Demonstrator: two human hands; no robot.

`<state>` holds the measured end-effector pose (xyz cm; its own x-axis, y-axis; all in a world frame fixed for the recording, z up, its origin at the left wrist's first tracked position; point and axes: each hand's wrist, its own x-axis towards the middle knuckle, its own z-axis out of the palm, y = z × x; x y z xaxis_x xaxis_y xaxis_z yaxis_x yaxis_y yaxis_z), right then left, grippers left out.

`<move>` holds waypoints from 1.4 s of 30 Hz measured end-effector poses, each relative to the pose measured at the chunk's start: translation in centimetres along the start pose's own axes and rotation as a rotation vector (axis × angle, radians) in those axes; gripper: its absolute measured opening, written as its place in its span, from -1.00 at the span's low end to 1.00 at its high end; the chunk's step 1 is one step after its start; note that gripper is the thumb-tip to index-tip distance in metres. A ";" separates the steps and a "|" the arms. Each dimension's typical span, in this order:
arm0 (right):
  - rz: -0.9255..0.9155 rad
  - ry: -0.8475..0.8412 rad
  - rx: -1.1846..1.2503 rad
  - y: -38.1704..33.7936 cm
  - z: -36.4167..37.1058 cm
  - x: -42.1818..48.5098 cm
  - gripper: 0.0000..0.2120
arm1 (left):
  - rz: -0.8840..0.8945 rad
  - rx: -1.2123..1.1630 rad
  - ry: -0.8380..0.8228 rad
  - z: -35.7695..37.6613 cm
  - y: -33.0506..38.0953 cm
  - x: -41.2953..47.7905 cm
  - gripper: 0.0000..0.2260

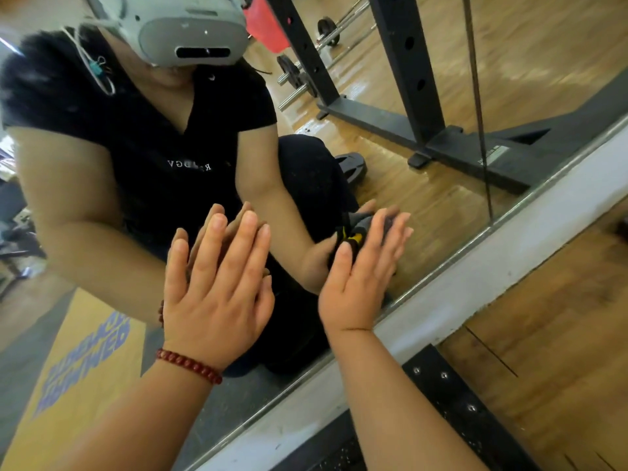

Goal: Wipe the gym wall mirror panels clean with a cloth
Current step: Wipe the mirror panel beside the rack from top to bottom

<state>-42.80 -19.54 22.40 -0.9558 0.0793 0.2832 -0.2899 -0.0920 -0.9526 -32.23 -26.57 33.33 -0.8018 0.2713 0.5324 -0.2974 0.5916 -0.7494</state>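
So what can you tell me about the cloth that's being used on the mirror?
The cloth is mostly hidden under the right hand, which presses it flat against the mirror with straight fingers, low down near the mirror's bottom edge. What peeks out looks dark grey and soft, bunched rather than spread. A black and yellow bit shows by the thumb; I cannot tell whether it is a print or a tag.

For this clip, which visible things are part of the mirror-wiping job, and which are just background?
In the job:
- mirror
- cloth, dark with yellow, pressed flat against the glass under the right hand
- left hand, flat on the glass with fingers straight

Just about:
- rack frame, seen in reflection
- barbell plates, seen in reflection
- white ledge below the mirror
- bead bracelet
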 end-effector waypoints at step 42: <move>-0.263 -0.102 -0.138 -4.3 -0.2 2.5 -0.48 | -0.046 -0.066 -0.036 -2.1 0.5 0.9 -0.46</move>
<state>-43.97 -18.70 27.24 -0.8512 -0.0183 0.5245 -0.5247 0.0543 -0.8496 -32.04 -24.38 34.27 -0.8066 0.2155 0.5504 -0.3009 0.6517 -0.6962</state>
